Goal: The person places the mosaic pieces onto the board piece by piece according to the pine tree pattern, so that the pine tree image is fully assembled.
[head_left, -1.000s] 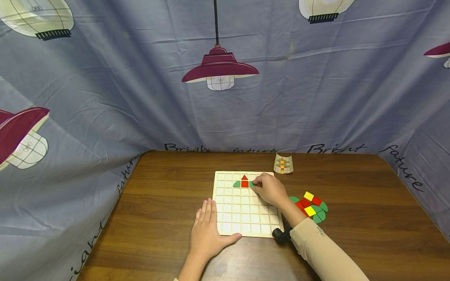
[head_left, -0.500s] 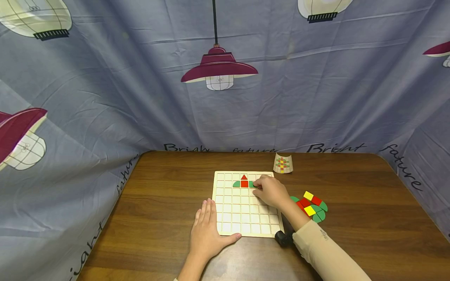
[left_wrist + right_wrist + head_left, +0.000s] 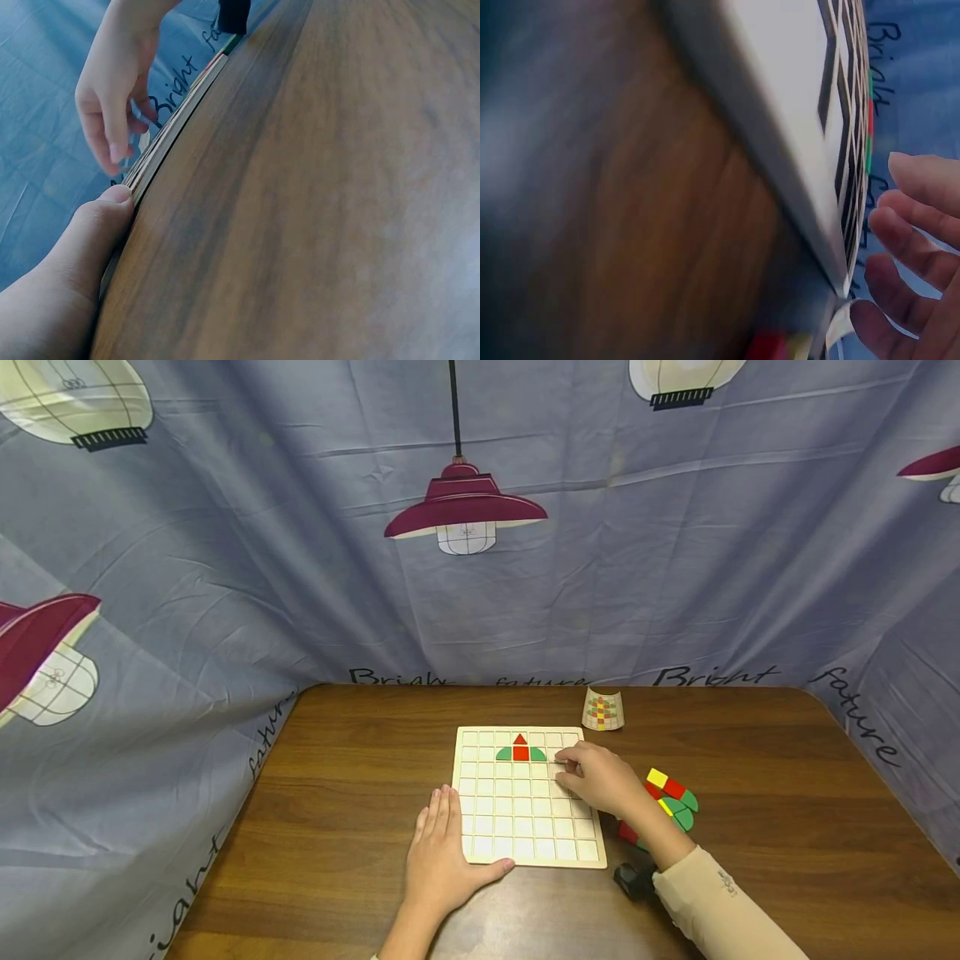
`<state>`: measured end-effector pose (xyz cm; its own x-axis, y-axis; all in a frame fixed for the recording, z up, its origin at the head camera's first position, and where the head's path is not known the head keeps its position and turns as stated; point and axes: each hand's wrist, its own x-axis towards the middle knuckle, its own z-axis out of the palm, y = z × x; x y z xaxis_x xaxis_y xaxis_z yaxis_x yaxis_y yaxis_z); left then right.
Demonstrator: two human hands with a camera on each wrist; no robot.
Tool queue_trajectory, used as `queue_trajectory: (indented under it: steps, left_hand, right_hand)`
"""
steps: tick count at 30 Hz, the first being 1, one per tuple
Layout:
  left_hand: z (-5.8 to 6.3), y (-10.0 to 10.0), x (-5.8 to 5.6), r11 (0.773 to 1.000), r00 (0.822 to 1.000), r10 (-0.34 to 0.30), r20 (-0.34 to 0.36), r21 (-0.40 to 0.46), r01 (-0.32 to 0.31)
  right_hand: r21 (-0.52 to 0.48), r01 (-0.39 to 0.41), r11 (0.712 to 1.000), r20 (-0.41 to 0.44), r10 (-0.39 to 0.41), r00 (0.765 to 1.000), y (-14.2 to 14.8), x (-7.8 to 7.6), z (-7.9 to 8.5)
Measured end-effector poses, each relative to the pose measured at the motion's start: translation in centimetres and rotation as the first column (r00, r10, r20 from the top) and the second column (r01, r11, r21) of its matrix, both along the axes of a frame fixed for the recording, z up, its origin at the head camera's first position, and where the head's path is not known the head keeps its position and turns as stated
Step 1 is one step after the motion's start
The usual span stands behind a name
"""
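Note:
A pale wooden grid board [image 3: 498, 817] lies on the table. In its upper rows sit a red triangle [image 3: 520, 739], a red square [image 3: 521, 753] below it, and a green rounded piece on each side, the right one [image 3: 537, 754] now fully visible. My left hand [image 3: 442, 856] rests at the board's left edge with straight fingers, its thumb [image 3: 105, 214] at the near edge. Over the board's right side is my right hand [image 3: 603, 779], fingers loosely bent and apart, with nothing between them; the right wrist view shows these bare fingers [image 3: 907, 232] too.
Right of the board lies a loose group of pieces, among them a yellow square [image 3: 657, 778], a red square [image 3: 674, 788] and green rounded pieces [image 3: 683, 818], partly behind the right forearm. A small curled pattern card [image 3: 602, 712] stands behind the board. A patterned curtain [image 3: 480, 602] hangs beyond the table.
My right hand has let go of the right green rounded piece and moved right, away from it, with fingers spreading. The left hand has stayed at the board's edge.

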<state>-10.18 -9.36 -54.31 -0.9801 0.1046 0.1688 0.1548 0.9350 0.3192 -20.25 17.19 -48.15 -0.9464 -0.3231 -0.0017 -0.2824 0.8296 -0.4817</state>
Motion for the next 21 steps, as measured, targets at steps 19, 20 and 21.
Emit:
queue_trajectory:
  steps: [19, 20, 21]
  left_hand:
    - [-0.4, -0.1, 0.0, 1.000, 0.999, 0.002, -0.034, 0.003, -0.002]
    - [-0.4, -0.1, 0.0, 1.000, 1.000, 0.002, -0.031, 0.002, -0.002]
    - [-0.4, -0.2, 0.0, 1.000, 0.999, 0.003, -0.032, 0.003, -0.003]
  right_hand:
    - [0.008, 0.138, 0.990, -0.039, -0.138, 0.990, 12.4, 2.7, -0.6]
    - [0.012, 0.146, 0.989, -0.042, -0.145, 0.988, 13.1, 3.0, -0.7]
    - [0.020, 0.157, 0.987, -0.048, -0.156, 0.987, 13.8, 3.2, -0.8]
